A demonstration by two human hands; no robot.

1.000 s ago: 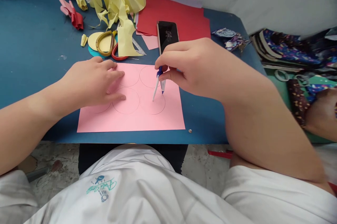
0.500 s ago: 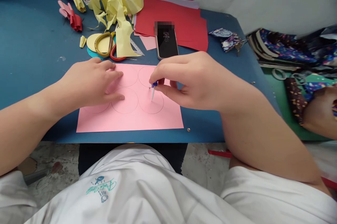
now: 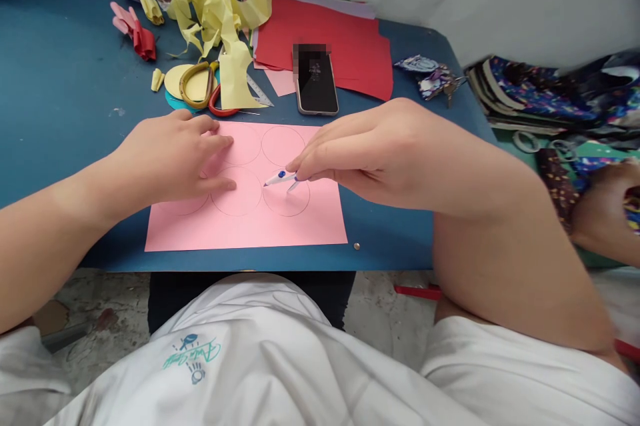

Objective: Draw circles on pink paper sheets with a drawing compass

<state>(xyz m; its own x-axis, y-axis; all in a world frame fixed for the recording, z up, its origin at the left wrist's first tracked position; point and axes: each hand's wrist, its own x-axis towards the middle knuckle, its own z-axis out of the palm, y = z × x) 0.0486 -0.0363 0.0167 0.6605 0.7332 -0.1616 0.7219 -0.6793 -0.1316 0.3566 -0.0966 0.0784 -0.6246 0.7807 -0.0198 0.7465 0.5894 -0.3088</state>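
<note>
The blue bench [image 3: 65,113] runs out of view at left. Near its front edge lies a pink sheet [image 3: 245,233], its upper-left corner hidden beneath the open, spread left hand [image 3: 180,153]. The right hand [image 3: 360,159] pinches a drawing compass [image 3: 281,175] over the sheet's right half; fingers cover its top, and whether both tips touch is unclear.

Craft workspace (blue table [image 3: 65,73]): scissors [image 3: 207,83], compass [image 3: 281,175], paper scraps [image 3: 219,13].
</note>
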